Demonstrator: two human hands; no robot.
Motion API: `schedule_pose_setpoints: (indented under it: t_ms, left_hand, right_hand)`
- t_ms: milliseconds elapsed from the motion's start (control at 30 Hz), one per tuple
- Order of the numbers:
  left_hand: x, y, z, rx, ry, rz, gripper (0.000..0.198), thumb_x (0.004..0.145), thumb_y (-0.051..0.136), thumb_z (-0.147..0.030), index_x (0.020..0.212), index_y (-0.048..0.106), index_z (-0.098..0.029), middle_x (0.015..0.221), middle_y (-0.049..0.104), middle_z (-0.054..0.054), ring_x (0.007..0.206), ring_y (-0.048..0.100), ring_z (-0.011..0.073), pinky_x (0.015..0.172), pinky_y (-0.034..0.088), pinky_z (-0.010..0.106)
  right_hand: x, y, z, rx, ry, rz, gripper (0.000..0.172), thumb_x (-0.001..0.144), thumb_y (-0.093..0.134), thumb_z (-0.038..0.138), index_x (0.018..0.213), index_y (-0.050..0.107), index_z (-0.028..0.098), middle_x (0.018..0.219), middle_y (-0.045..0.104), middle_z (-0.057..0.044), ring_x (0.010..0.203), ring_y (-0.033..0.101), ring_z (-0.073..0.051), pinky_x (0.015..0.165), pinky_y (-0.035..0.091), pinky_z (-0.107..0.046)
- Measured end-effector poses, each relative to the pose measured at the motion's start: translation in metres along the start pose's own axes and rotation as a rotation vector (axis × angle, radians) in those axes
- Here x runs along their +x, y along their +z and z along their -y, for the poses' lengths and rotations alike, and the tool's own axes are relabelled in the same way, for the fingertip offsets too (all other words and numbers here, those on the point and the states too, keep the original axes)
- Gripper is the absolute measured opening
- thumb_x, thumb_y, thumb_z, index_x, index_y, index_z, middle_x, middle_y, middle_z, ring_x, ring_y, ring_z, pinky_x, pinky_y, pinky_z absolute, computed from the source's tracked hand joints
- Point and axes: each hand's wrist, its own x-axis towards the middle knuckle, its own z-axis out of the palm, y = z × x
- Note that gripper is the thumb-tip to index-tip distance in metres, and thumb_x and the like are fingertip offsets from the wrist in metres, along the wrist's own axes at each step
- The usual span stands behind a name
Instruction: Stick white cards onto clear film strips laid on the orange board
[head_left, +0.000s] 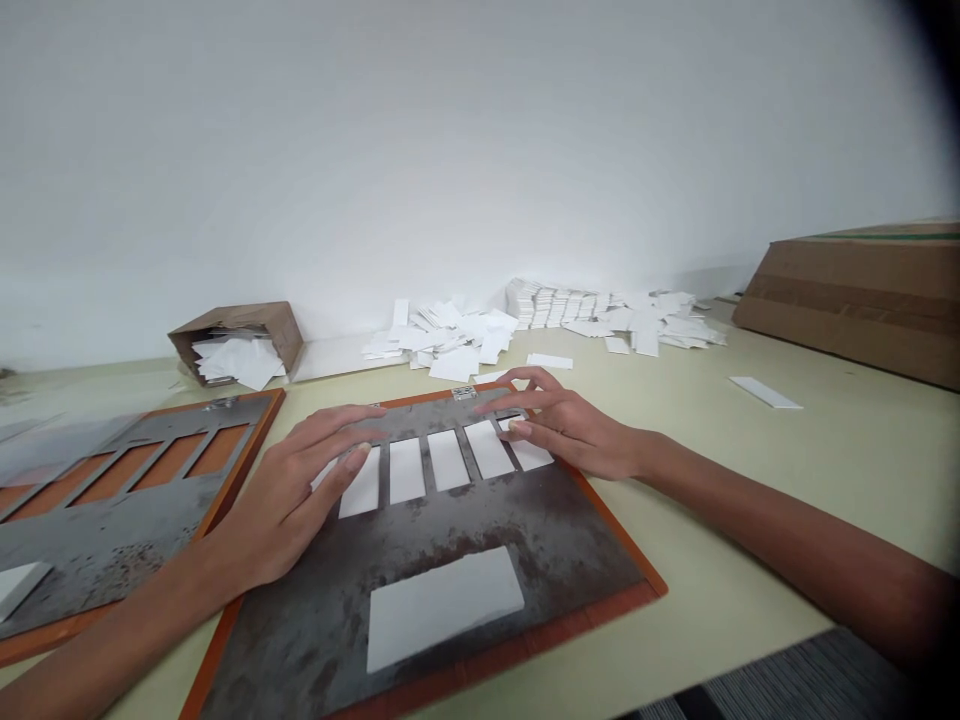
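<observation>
A dark metal plate (pixel 337 570) with a row of slots lies on an orange-edged board in front of me. White cards (pixel 407 470) fill the slots that show. My left hand (pixel 311 470) rests over the left end of the row, fingers stretched out, thumb on a card (pixel 360 488). At the right end, my right hand (pixel 566 420) has its fingers spread above the plate, its thumb by the last card (pixel 531 452). Neither hand grips anything. Nearer to me, a wider white piece (pixel 446 605) lies flat on the plate. The left hand partly hides the leftmost slots.
A second slotted plate (pixel 150 530) on an orange board lies at left, partly under clear film (pixel 67 440). Behind are a cardboard box of white pieces (pixel 281 335), loose cards (pixel 457 340) and stacked cards (pixel 559 303). A large carton (pixel 855 295) stands at right.
</observation>
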Motion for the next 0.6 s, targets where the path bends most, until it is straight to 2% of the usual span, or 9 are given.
schedule_pose_setpoints:
  t_ms: [233, 400, 533, 600]
  left_hand:
    - [-0.0001, 0.0008, 0.001, -0.018, 0.001, -0.015, 0.036, 0.106, 0.037, -0.044, 0.121, 0.068, -0.032, 0.148, 0.054, -0.001, 0.136, 0.049, 0.0261, 0.114, 0.036, 0.04]
    - [0.0002, 0.0004, 0.0037, 0.006, 0.016, -0.016, 0.037, 0.107, 0.036, -0.042, 0.118, 0.069, -0.031, 0.148, 0.054, -0.002, 0.134, 0.05, 0.0268, 0.113, 0.037, 0.039]
    - [-0.0003, 0.0, 0.0041, 0.008, 0.015, -0.007, 0.035, 0.107, 0.037, -0.041, 0.12, 0.068, -0.034, 0.148, 0.054, -0.004, 0.134, 0.05, 0.026, 0.113, 0.037, 0.037]
    - [-0.0002, 0.0002, 0.0039, 0.0, 0.01, -0.011, 0.034, 0.107, 0.037, -0.041, 0.12, 0.068, -0.034, 0.148, 0.054, -0.005, 0.135, 0.05, 0.0251, 0.113, 0.036, 0.036]
  right_hand:
    - [-0.0005, 0.0008, 0.0025, -0.031, -0.008, 0.008, 0.054, 0.108, 0.035, 0.043, 0.08, 0.076, 0.022, 0.15, 0.054, 0.002, 0.147, 0.027, -0.026, 0.124, 0.023, -0.05]
    - [-0.0007, 0.0013, -0.0007, -0.06, -0.02, -0.031, 0.051, 0.109, 0.034, 0.041, 0.094, 0.079, 0.021, 0.153, 0.051, 0.001, 0.148, 0.023, -0.027, 0.123, 0.021, -0.053]
    - [-0.0006, 0.0016, -0.001, -0.012, 0.027, 0.039, 0.055, 0.109, 0.035, 0.044, 0.086, 0.079, 0.02, 0.154, 0.049, 0.001, 0.149, 0.021, -0.027, 0.125, 0.018, -0.052]
    - [-0.0003, 0.0017, -0.0004, 0.015, 0.033, 0.043, 0.055, 0.108, 0.035, 0.046, 0.09, 0.08, 0.021, 0.153, 0.05, 0.0, 0.148, 0.022, -0.027, 0.125, 0.018, -0.051]
